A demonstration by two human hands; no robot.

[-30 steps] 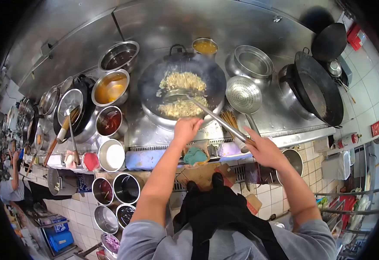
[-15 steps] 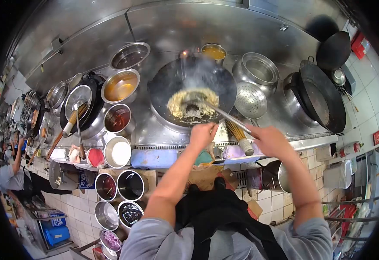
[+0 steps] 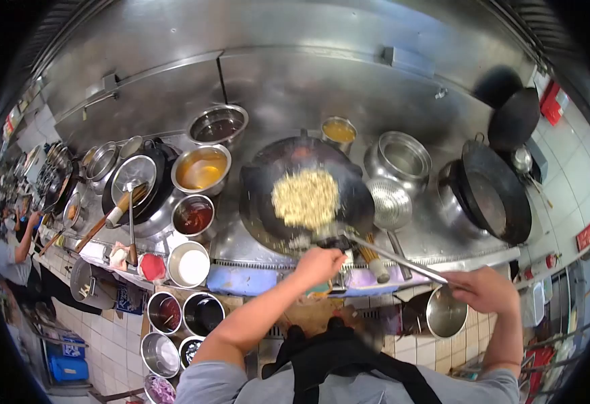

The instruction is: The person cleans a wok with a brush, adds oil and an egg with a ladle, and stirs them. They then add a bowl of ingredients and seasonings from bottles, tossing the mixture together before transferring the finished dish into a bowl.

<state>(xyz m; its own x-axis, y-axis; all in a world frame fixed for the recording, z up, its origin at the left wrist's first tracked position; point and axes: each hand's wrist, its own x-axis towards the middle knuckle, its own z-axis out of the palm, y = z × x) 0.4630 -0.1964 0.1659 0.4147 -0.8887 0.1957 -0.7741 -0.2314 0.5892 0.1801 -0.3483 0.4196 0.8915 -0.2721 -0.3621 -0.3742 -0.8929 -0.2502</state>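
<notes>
A big black wok (image 3: 266, 180) sits tilted toward me on the steel stove, with a heap of pale fried noodles (image 3: 305, 197) in it. My left hand (image 3: 319, 264) grips the wok's near rim through a cloth. My right hand (image 3: 488, 289) holds the end of a long steel ladle (image 3: 396, 256) whose bowl lies at the wok's near edge, below the noodles.
Left of the wok stand bowls of orange liquid (image 3: 201, 168), dark red sauce (image 3: 193, 216) and white powder (image 3: 190, 264). A strainer (image 3: 389, 203), a steel pot (image 3: 398, 155) and a second black wok (image 3: 496, 190) are at the right. Another person (image 3: 6, 259) works at the far left.
The wok has been pulled toward me and tipped, and the noodles have gathered higher in it. My right hand has drawn the ladle back and to the right.
</notes>
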